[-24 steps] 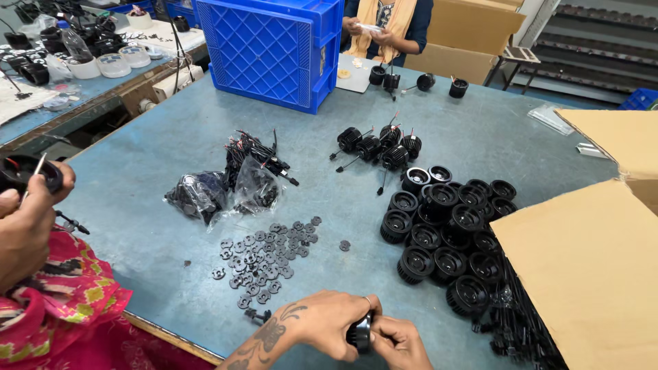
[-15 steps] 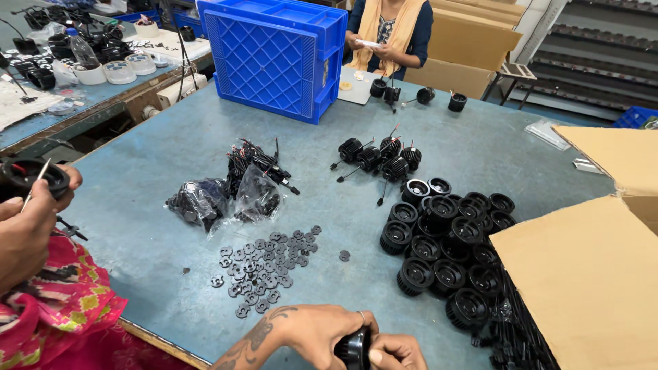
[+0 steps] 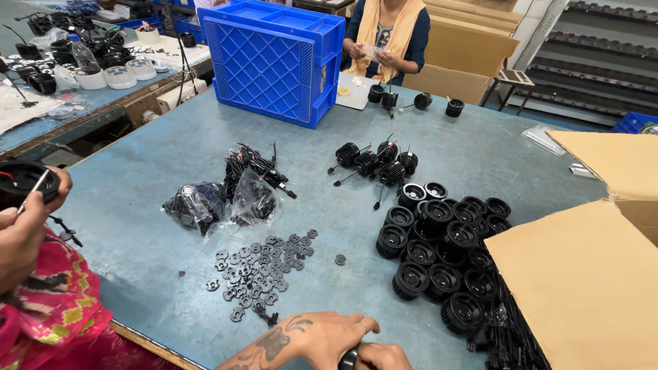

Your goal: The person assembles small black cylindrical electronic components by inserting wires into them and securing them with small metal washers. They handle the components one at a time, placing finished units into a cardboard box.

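Observation:
My left hand (image 3: pixel 319 339), tattooed on its back, lies at the table's near edge with its fingers curled over a small black round part (image 3: pixel 349 358). My right hand (image 3: pixel 381 357) grips the same part from the right, and only a sliver of it shows between the hands. Just beyond my left hand lies a scatter of several small flat black discs (image 3: pixel 257 274). A heap of black finned round housings (image 3: pixel 445 253) sits to the right of my hands.
Two plastic bags of black wired parts (image 3: pixel 226 199) lie mid-table, with wired housings (image 3: pixel 377 161) behind. A blue crate (image 3: pixel 274 58) stands at the back and an open cardboard box (image 3: pixel 589 274) at the right. A co-worker's hand (image 3: pixel 24 226) at the left holds a black round part (image 3: pixel 24 181). Another person (image 3: pixel 387 34) sits opposite.
My hands have dropped toward the bottom edge of the view, and the black part between them is now almost hidden. The co-worker's hand has stayed at the left.

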